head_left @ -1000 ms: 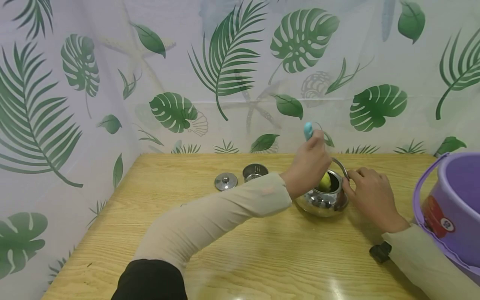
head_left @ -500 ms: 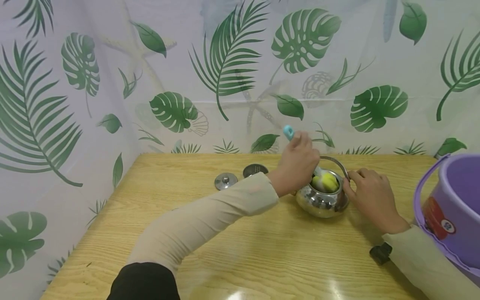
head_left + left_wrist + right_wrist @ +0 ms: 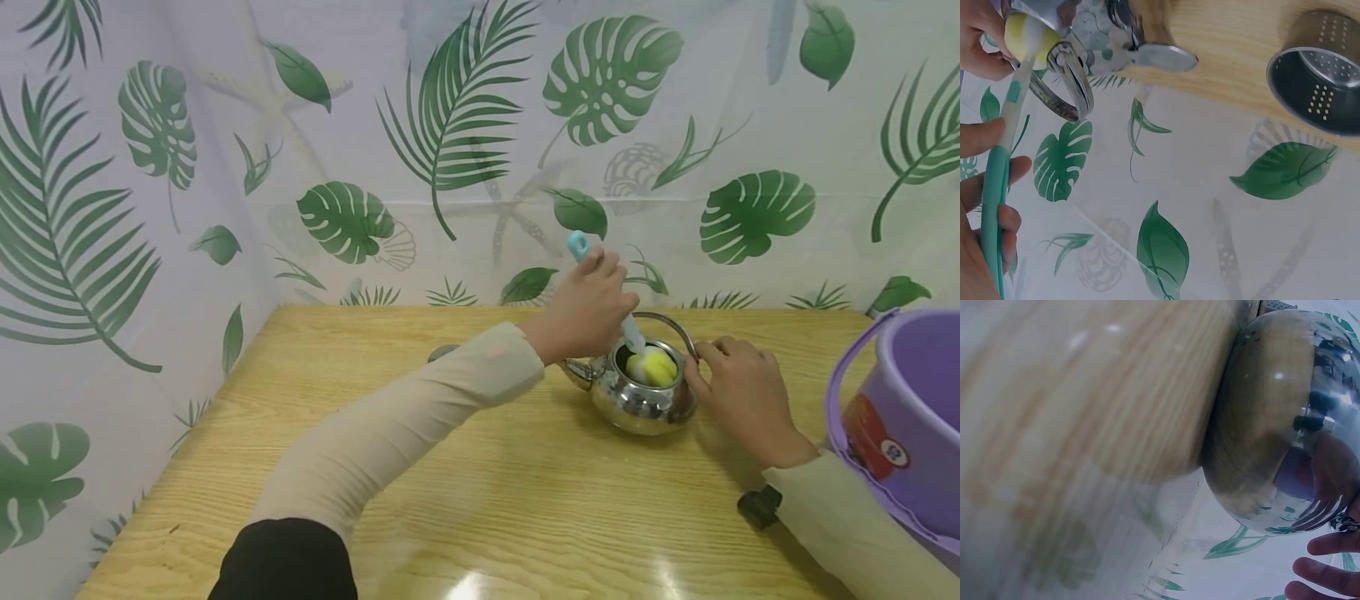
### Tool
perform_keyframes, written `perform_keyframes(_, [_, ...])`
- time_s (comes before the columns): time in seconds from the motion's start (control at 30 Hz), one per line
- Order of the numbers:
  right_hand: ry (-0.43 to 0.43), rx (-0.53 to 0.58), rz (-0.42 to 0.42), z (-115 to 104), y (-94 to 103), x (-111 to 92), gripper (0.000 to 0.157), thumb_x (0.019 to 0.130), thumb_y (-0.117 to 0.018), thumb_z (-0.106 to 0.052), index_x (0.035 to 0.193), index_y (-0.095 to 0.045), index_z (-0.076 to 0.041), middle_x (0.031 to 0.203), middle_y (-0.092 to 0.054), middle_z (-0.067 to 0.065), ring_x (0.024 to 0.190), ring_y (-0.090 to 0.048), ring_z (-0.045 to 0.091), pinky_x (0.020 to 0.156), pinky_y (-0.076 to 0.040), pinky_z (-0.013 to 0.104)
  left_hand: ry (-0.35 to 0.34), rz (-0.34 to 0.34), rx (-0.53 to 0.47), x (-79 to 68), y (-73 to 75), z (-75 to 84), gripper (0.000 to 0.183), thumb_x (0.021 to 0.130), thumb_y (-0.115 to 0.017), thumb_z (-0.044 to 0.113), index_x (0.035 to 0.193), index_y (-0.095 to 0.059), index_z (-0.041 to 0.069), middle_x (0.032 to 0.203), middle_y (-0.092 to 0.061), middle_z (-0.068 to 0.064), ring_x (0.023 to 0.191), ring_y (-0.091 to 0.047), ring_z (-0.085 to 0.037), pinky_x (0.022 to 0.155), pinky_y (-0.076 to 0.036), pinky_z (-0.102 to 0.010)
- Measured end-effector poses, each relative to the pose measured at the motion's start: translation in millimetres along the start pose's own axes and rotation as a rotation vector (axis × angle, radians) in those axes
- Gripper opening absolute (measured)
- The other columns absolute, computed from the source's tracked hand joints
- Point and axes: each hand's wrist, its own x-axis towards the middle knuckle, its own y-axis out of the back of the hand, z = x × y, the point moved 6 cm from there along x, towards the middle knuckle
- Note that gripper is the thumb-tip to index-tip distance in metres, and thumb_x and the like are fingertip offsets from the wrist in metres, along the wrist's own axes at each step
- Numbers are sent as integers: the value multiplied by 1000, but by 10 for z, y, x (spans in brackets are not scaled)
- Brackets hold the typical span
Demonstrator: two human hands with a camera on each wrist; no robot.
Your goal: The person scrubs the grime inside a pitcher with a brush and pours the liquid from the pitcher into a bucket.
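My left hand [image 3: 588, 304] grips the teal-and-white handle of a sponge brush [image 3: 996, 181], which slants down to the right. Its yellow-and-white sponge head [image 3: 654, 367] sits in the round mouth of a shiny metal teapot [image 3: 643, 410]. The teapot stands upright on the table, spout [image 3: 577, 372] to the left, with its hooped handle [image 3: 667, 321] raised. At the handle's right base my right hand [image 3: 742, 392] pinches it between thumb and fingers. Several of that hand's fingers [image 3: 1329, 575] show beside the teapot's side in the right wrist view.
A perforated metal strainer [image 3: 1329, 75] stands on the wooden table [image 3: 525, 500], hidden by my left arm in the head view. The lid [image 3: 442, 352] is mostly covered by the sleeve. A purple bucket [image 3: 918, 417] stands at right. A leaf-patterned sheet [image 3: 487, 167] hangs behind.
My left hand and the brush handle have shifted left, uncovering the spout. The sponge head now shows more fully in the teapot's mouth. My right hand has stayed at the handle.
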Motion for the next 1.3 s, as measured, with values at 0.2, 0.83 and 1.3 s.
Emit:
perform_keyframes(0.2, [8, -3, 15, -14, 22, 9, 17, 79, -65, -14, 86, -67, 1, 80, -65, 22, 68, -61, 39, 56, -42, 53, -62, 5, 5, 84, 9, -28, 19, 87, -54, 36, 98, -64, 25, 102, -58, 4, 108, -40, -20, 101, -20, -38])
perform_keyframes(0.83, [-4, -1, 7, -18, 37, 10, 17, 79, -64, -14, 85, -67, 2, 80, -65, 22, 69, -60, 39, 56, -41, 52, -172, -24, 150, 133, 171, 49, 24, 88, -48, 27, 106, -64, 21, 117, -59, 0, 121, -40, -22, 112, -17, -38])
perform_keyframes(1.3, [-1, 2, 4, -2, 15, 3, 17, 79, -64, -13, 85, -67, 2, 80, -65, 22, 68, -60, 38, 57, -42, 53, -172, 12, 217, 20, 132, -26, 33, 93, -50, 46, 112, -61, 22, 127, -59, -4, 128, -40, -23, 110, -20, -38])
